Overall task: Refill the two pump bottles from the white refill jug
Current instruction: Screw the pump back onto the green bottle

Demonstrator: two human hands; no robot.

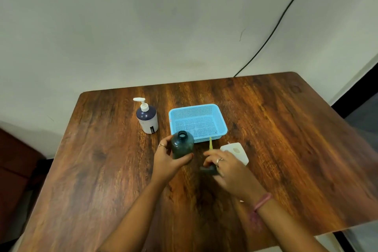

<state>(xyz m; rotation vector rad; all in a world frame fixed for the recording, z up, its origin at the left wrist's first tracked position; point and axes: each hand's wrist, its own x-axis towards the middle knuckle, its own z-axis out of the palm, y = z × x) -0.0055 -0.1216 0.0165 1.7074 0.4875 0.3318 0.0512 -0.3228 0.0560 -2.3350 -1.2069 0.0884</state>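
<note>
A dark teal bottle stands upright at the table's middle with its neck open and no pump on it. My left hand wraps around its lower body. My right hand holds the dark pump head, whose yellow-green tube points away from me. Partly hidden behind my right hand is the white refill jug. A second bottle, dark blue on top and white below, stands at the back left with its white pump fitted.
A light blue perforated basket sits just behind the teal bottle. The wooden table ends at a pale wall, where a black cable runs down. A dark brown seat is at the left.
</note>
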